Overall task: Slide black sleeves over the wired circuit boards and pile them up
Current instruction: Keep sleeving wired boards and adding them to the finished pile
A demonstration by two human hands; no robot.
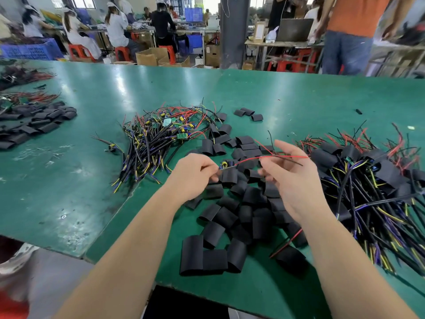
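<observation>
Up in the air just above the green tabletop [92, 157], between the two hands: a small circuit board [226, 164] with a yellow part on it. Pinched at its left end by the left hand [193, 176], fingers curled in tight against the thumb. Touching its underside, one black sleeve [230, 177]; hard to tell whether any of the board is inside it. Trailing rightward from the board, thin red and black wires [276, 157], crossing the right hand [292, 180]. Right hand half open, thumb raised, fingers loosely bent; cannot tell whether pinching the wires or only carrying them.

Spread under and around both hands, loose sleeves [241, 215], flat and hollow. Beyond the left hand, a tangle of bare boards [161, 134], green boards on top, black, yellow and blue leads fanning toward the near edge. To the right, a heap of sleeved boards [368, 180], partly cut off by the frame edge. At the far left, more sleeves [34, 120], also cut off.

Behind the tabletop, a blue crate [30, 50], contents too blurred to name. Near it, open cardboard boxes [153, 56], insides hidden. Further back, seated people [115, 26], blurred.
</observation>
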